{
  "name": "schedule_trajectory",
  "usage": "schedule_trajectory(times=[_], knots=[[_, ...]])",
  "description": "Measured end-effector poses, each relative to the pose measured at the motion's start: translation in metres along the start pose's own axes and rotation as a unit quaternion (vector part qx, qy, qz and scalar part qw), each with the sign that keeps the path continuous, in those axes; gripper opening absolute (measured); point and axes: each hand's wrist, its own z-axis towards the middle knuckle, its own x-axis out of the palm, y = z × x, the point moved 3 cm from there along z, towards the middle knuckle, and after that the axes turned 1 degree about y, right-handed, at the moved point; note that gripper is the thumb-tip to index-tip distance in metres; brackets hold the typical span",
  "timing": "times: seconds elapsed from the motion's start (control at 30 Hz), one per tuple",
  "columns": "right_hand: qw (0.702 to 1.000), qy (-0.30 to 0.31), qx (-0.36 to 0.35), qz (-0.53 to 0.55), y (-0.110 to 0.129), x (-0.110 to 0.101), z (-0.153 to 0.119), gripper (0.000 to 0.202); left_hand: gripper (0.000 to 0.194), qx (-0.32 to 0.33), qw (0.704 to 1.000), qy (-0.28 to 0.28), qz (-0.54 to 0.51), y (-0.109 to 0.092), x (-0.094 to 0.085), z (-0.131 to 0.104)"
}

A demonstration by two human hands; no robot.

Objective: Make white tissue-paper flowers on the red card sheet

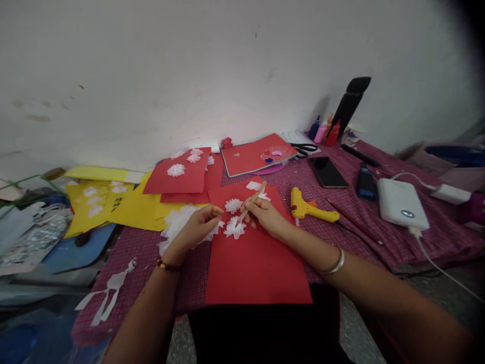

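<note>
A red paper sheet (261,273) lies in front of me with white paper flowers on its upper part. My right hand (261,212) grips a slim wooden stick (252,202), its lower tip on the nearer white paper flower (235,228). Just above that sits another white paper flower (233,205). My left hand (202,222) is at the sheet's left edge, fingers curled and thumb close to the forefinger. A white scrap shows by its fingertips; whether it is held is unclear. White thin paper (176,222) lies partly behind this hand.
On the right are a yellow glue gun (312,210), a red pencil (354,222), a phone (328,172), and a white power bank (402,202) with cables. Red cards with flowers (182,182) and yellow sheets (132,207) lie left. Paint bottles (322,132) stand by the wall.
</note>
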Motion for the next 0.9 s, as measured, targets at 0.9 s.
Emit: schedule_trajectory(times=[0.9], knots=[[0.997, 0.008, -0.043, -0.063, 0.009, -0.002, -0.002, 0.025, 0.016, 0.110, 0.992, -0.066, 0.004, -0.010, 0.001, -0.003]])
